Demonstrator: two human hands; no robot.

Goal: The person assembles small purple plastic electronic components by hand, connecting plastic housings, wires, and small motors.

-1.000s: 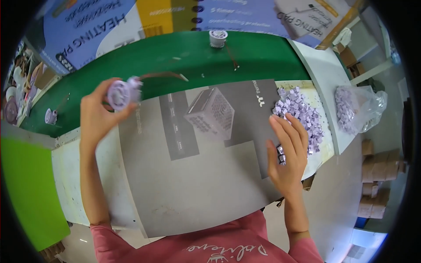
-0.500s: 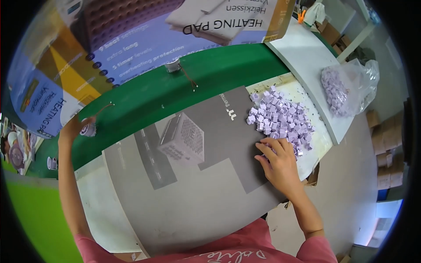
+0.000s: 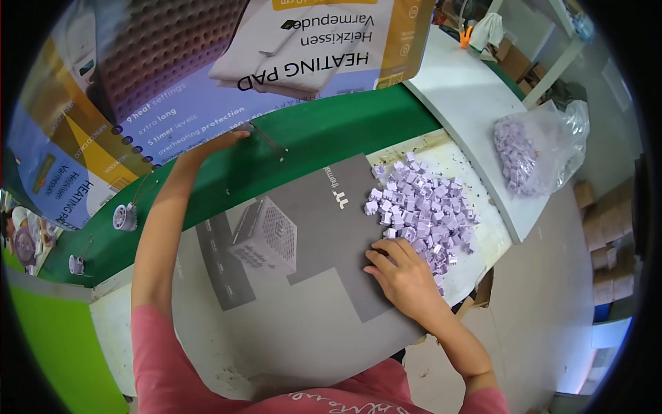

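Note:
My left hand [image 3: 224, 140] stretches across the green conveyor belt [image 3: 331, 131]. Its fingers close on a small pale round part [image 3: 246, 127] with thin brown wires, mostly covered by the fingertips. Two similar white round parts with wires, one nearer [image 3: 125, 217] and one farther left [image 3: 76, 264], sit on the belt. My right hand [image 3: 400, 276] rests at the near left edge of a pile of small lavender plastic blocks [image 3: 427, 210]. Its fingers are bent and slightly apart, with nothing visible between them.
A grey printed cardboard sheet [image 3: 317, 303] covers the bench before me. Large printed heating pad cardboard [image 3: 158, 62] stands behind the belt. A clear bag of lavender blocks [image 3: 520, 155] lies on a white board [image 3: 455, 83] at right. Brown cartons [image 3: 610, 228] are stacked far right.
My left hand has left one white round part and moved right along the belt to another with wires. My right hand stays by the block pile. The whole view has shifted somewhat.

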